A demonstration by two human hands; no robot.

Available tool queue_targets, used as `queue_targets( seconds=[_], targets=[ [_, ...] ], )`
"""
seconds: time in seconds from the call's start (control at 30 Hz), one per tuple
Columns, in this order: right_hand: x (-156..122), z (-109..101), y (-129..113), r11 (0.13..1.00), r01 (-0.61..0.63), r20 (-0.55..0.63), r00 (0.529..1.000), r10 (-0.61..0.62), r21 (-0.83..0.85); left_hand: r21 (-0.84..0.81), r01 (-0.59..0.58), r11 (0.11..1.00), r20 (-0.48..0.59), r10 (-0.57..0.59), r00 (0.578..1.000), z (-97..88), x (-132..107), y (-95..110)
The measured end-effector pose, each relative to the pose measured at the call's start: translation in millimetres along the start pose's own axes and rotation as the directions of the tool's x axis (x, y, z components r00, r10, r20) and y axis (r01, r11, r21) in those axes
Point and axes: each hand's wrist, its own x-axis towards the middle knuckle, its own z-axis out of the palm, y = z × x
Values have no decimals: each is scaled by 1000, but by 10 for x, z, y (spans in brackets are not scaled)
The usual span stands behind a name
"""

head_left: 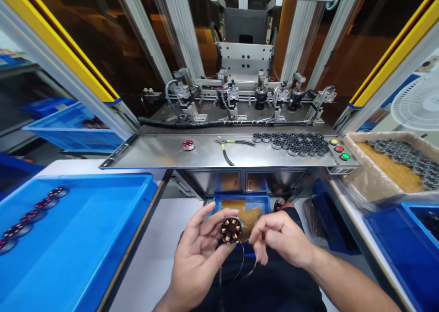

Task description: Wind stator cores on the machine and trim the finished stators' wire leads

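My left hand holds a small round stator with copper windings between thumb and fingers, low in the middle of the view. My right hand is just right of it, fingers pinched on thin wire leads that hang from the stator in loops. Both hands are over my lap, in front of the steel bench.
On the bench lie a wound stator, wire cutters, a cluster of dark stator cores and coloured buttons. A blue tray with several wound stators sits left. A box of cores and blue bins are right. A winding machine stands behind.
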Motion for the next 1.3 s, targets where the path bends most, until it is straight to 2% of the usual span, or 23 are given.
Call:
queue_targets(
  seconds=[0.07,0.17,0.3,0.43,0.5,0.57,0.67,0.73,0.77,0.83,0.87,0.93,1.0,1.07,1.17,1.23,1.3],
  targets=[
    [18,19,-125,997,22,-18,1000,-24,-78,-17,49,999,44,-49,998,19,-32,-22],
    [27,102,-182,991,-14,-19,1000,11,-131,-11,65,998,-2,-65,998,60,-69,-60],
    [3,141,-68,995,13,-6,1000,-13,-94,-24,56,998,-93,-58,994,99,-76,-90],
    [-45,89,41,986,60,11,998,-59,-153,-103,151,983,-121,-163,979,121,-60,-67],
    [-63,79,64,969,107,12,994,-107,-222,-145,231,962,-130,-250,960,121,-41,-54],
    [-71,90,77,931,176,-5,982,-188,-320,-149,293,944,-80,-307,948,113,-15,-55],
    [-77,119,98,826,275,-51,938,-343,-493,-109,322,940,9,-323,946,99,14,-83],
    [-87,121,116,756,317,-44,909,-414,-573,-43,265,963,-11,-266,964,101,4,-108],
    [-95,114,122,724,341,-29,895,-445,-600,23,199,980,-38,-198,979,104,-11,-120],
    [-113,91,124,652,401,-3,851,-525,-643,237,2,972,-77,17,997,108,-52,-137],
    [-119,80,118,615,432,1,819,-574,-659,362,-106,926,-66,139,988,108,-72,-141],
    [-124,72,102,564,480,-7,757,-653,-672,569,-276,774,15,326,945,106,-102,-139],
    [-115,90,88,565,493,-19,743,-669,-662,667,-359,652,86,411,907,100,-113,-122],
    [-101,124,91,606,477,-27,772,-635,-637,687,-395,610,130,432,892,94,-112,-98],
    [-85,165,135,673,450,-73,799,-597,-587,678,-397,618,140,422,896,91,-102,-68],
    [-82,175,185,712,440,-142,790,-597,-546,625,-342,701,89,371,924,102,-91,-52],
    [-79,180,236,746,432,-194,786,-587,-506,511,-225,830,14,253,967,121,-74,-40]
  ],
)
